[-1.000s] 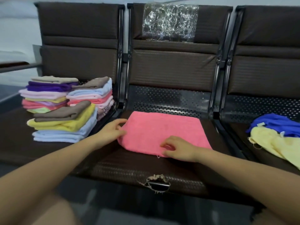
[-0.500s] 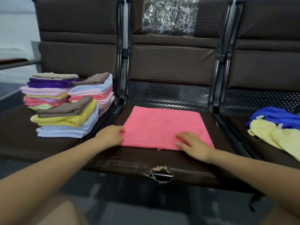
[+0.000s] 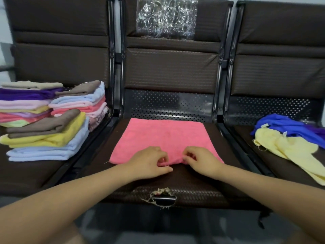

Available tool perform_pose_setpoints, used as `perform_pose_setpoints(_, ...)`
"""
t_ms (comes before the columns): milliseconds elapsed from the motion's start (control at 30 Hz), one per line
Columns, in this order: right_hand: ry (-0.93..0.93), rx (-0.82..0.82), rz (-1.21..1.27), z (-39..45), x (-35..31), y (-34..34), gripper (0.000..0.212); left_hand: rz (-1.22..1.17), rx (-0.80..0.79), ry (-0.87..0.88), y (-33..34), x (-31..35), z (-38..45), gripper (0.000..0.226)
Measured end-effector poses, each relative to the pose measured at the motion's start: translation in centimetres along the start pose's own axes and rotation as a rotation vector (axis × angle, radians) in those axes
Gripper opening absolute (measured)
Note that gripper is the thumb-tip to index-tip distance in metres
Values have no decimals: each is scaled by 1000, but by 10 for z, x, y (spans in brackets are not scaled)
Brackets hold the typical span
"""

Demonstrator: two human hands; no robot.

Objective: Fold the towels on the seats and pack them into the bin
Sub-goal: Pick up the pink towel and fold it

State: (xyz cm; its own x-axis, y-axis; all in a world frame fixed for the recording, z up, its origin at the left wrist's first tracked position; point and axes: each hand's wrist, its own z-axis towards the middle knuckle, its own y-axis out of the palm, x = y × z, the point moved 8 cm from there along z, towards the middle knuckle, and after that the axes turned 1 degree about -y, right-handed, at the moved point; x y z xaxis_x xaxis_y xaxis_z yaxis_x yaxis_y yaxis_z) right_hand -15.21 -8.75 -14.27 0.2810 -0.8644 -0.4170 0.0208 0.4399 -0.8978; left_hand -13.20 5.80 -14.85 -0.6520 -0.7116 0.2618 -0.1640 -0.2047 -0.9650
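Brown padded seat, front edge torn; both hands' fingers pinch the pink towel.

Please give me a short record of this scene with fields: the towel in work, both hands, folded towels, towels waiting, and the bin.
towel in work: pink towel, flat on middle seat
left hand: pinches near edge of pink towel
right hand: pinches same edge, beside left hand
folded towels: stacks on left seat
towels waiting: blue towel and yellow towel, unfolded, right seat
bin: not in view
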Motion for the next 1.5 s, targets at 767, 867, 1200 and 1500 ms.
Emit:
perform_pose_setpoints(767,137,-263,149,4,71,-44,36,-72,-48,52,-22,-65,16,31)
perform_pose_setpoints(867,150,-152,256,-2,72,-50,33,-172,9,-11,-24,-87,6,33)
perform_pose_setpoints(1200,285,-404,548,-17,47,-26,22,-382,77,-50,-43,-90,-25,47)
perform_pose_setpoints(1500,330,-386,473,17,68,-60,16,-238,93,-130,-81,-109,-2,9)
